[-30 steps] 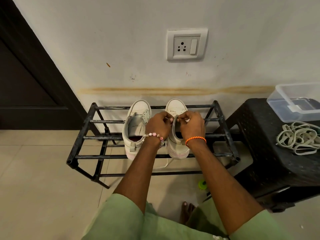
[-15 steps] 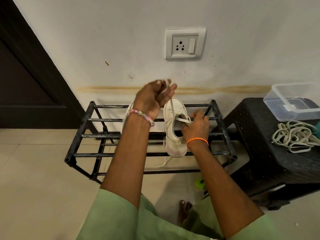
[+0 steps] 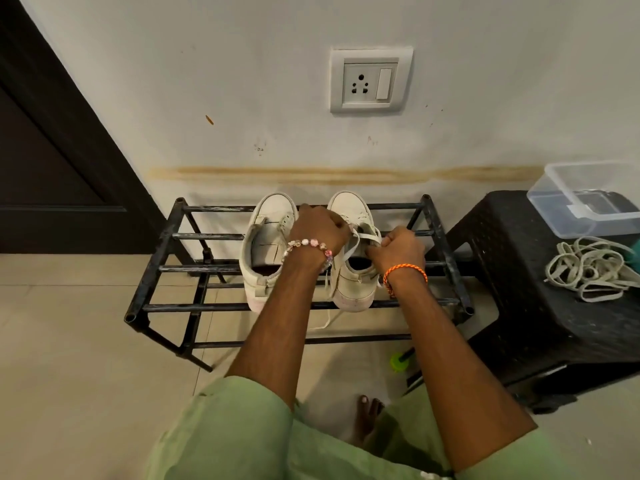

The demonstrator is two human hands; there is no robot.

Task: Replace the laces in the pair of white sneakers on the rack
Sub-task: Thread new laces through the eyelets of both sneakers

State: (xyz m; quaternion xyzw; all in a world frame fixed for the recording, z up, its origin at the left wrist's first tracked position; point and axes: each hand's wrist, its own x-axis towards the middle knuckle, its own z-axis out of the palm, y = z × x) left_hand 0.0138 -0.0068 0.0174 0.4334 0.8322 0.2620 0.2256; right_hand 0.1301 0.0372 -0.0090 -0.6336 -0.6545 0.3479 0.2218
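The left hand (image 3: 320, 230), raised half a second ago, is back down pinching the lace (image 3: 360, 239) (right hand (image 3: 398, 251) too): threading the right sneaker (image 3: 353, 285) continues.

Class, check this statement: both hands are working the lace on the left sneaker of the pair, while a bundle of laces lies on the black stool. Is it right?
One error: the head view shows the left hand and right hand on the lace of the right sneaker. The bundle of laces does lie on the black stool.
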